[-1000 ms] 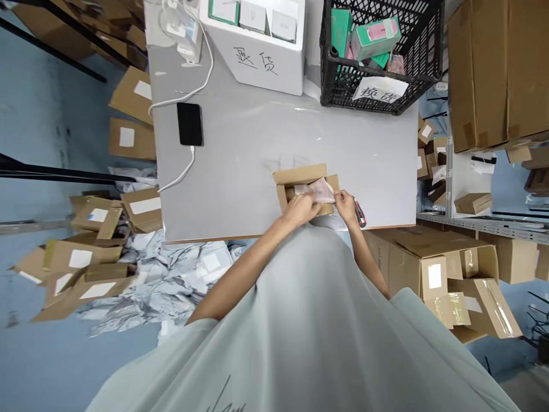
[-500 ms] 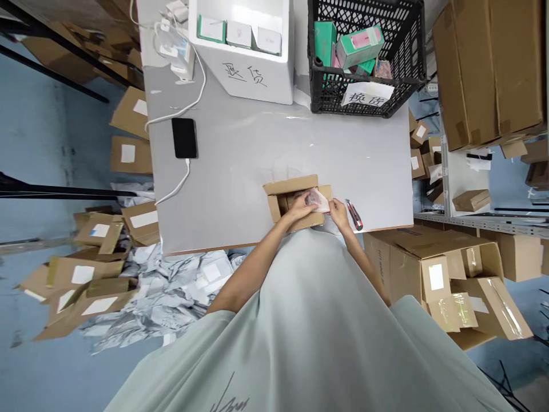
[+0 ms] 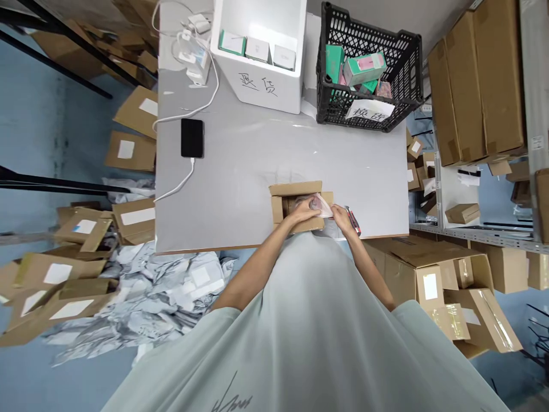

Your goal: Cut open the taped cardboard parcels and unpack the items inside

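Observation:
An open cardboard box [image 3: 295, 187] lies at the table's front edge with its flaps spread. Over its right half is a pale pink, clear-wrapped packet [image 3: 321, 205]; what is inside it is too small to tell. My left hand [image 3: 305, 210] has its fingers closed on the packet's left side, above the box opening. My right hand [image 3: 341, 218] pinches the packet's right corner, just beyond the box's right flap. A red and black box cutter [image 3: 353, 221] lies on the table right beside my right hand, partly hidden by it.
On the grey table [image 3: 240, 171] stand a white foam box [image 3: 270, 86] with small boxes and a black crate [image 3: 369, 117] with green boxes. A phone [image 3: 192, 138] on a white cable lies left. Cartons [image 3: 429, 286] crowd the right; grey mailer bags [image 3: 171, 292] lie front left.
The camera view has shifted slightly. My right hand is now closer to the box cutter and covers part of it. Both hands still hold the packet over the box.

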Demonstrator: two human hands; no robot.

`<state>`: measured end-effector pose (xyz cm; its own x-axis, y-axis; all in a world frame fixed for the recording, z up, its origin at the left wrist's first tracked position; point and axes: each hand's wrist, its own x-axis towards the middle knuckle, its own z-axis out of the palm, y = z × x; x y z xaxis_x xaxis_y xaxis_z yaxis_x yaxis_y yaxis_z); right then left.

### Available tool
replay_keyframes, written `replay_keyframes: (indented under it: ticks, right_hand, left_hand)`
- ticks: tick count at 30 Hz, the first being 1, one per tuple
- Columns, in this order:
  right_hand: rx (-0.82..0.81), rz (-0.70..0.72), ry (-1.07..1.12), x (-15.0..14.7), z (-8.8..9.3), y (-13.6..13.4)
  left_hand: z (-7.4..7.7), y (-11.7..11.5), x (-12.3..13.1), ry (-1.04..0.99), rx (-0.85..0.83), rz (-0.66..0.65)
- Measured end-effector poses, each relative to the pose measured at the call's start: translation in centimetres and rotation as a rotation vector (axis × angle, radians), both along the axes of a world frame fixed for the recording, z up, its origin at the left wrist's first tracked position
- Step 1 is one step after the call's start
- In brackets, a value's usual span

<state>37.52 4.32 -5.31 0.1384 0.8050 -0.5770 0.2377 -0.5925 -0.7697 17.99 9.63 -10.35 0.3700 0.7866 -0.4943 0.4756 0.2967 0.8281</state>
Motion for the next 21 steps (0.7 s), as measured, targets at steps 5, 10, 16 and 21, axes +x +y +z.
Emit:
replay_keyframes:
  ticks: [5, 10, 16, 21]
  right_hand:
    - [0.009, 0.034, -0.003, -0.2, 0.0, -0.4]
    - [0.029, 0.042, -0.058, -1.2, -0.4, -1.0]
    - [0.023, 0.02, -0.068, -1.8, -0.8, -1.4]
    - [0.009, -0.012, -0.045, -2.1, -0.8, -1.7]
  left_hand:
    - [0.4, -0.3, -0.4, 0.015, 0.003, -0.01]
    - [1.0, -0.7, -0.4, 0.099, 0.026, -0.013]
    - [2.0, -0.9, 0.4, 0.292, 0.029, -0.082]
    - [2.1, -1.2, -1.3, 0.342, 0.008, -0.053]
